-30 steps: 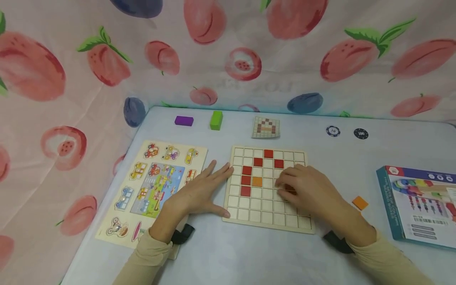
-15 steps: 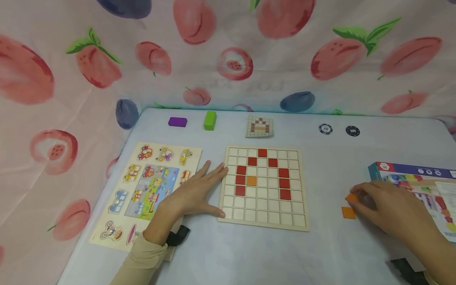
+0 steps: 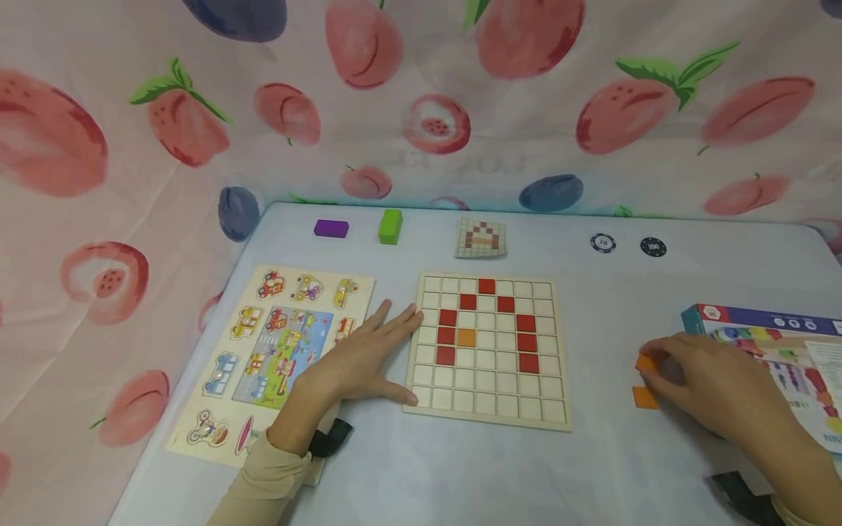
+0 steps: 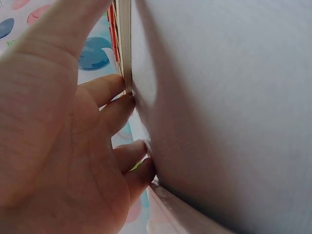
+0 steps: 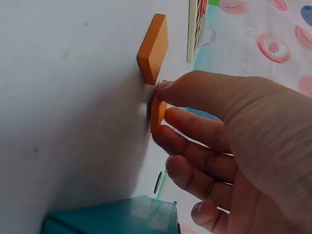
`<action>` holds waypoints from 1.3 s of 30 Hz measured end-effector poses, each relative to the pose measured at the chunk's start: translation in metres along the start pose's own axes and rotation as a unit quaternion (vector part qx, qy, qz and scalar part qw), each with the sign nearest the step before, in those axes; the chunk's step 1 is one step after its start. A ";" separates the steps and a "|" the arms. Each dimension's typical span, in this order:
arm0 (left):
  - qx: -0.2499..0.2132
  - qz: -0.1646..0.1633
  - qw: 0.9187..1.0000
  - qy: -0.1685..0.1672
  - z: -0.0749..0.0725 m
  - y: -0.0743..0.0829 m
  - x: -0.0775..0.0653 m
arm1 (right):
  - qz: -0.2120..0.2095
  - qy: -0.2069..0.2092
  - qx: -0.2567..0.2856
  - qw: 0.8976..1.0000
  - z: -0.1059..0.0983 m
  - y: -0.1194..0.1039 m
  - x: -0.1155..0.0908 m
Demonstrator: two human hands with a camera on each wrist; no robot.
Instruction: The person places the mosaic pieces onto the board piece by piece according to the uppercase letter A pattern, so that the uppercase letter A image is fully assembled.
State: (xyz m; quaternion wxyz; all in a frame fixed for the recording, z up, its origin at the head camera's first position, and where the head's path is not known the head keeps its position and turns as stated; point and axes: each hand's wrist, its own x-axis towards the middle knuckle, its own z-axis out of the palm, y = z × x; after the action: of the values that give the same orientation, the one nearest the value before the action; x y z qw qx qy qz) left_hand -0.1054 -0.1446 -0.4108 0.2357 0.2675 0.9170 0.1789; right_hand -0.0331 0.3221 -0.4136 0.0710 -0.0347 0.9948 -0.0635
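My right hand (image 3: 730, 387) pinches an orange square tile (image 5: 158, 113) between thumb and fingertips, close to the table surface. Just beside it lies a second orange tile (image 3: 645, 397), flat on the table. Fingers spread, my left hand (image 3: 355, 369) rests on the table with its fingertips and thumb at the left edge of the wooden grid board (image 3: 483, 403). Several red tiles (image 3: 487, 286) sit in the board's cells, forming a peak with two sides. One orange tile (image 3: 466, 337) fills a cell beside the left red column.
A vehicle puzzle board (image 3: 187, 431) lies partly under the left forearm. Along the back are a purple block (image 3: 331, 229), a green block (image 3: 390, 226), a pattern card (image 3: 482, 238) and two chips (image 3: 653, 247). A cardboard box (image 3: 783, 325) stands at right, partly behind my right hand.
My right hand has left the board's right side and moved right to the orange tiles, taking one between its fingertips. The red tiles it covered now show. My left hand stays at the board.
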 end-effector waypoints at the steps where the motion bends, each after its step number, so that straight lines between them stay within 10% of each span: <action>1: -0.001 0.001 1.000 -0.001 0.000 0.000 0.000 | -0.004 0.008 0.002 1.000 0.000 0.000 0.001; 18: 0.004 0.004 1.000 0.006 0.000 0.001 0.000 | -0.114 0.070 0.042 0.990 -0.010 -0.081 0.038; 27: -0.002 0.006 1.000 0.005 0.000 0.002 0.000 | -0.243 0.064 0.068 0.966 0.005 -0.141 0.068; 39: 0.002 0.005 1.000 0.004 0.000 0.000 0.001 | -0.264 0.052 0.071 0.961 0.009 -0.148 0.071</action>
State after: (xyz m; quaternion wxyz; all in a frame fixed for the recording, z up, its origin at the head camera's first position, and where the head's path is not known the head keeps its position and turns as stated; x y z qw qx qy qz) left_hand -0.1062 -0.1442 -0.4116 0.2303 0.2721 0.9169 0.1793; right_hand -0.0934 0.1685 -0.4122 0.0018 -0.2871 0.9457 -0.1525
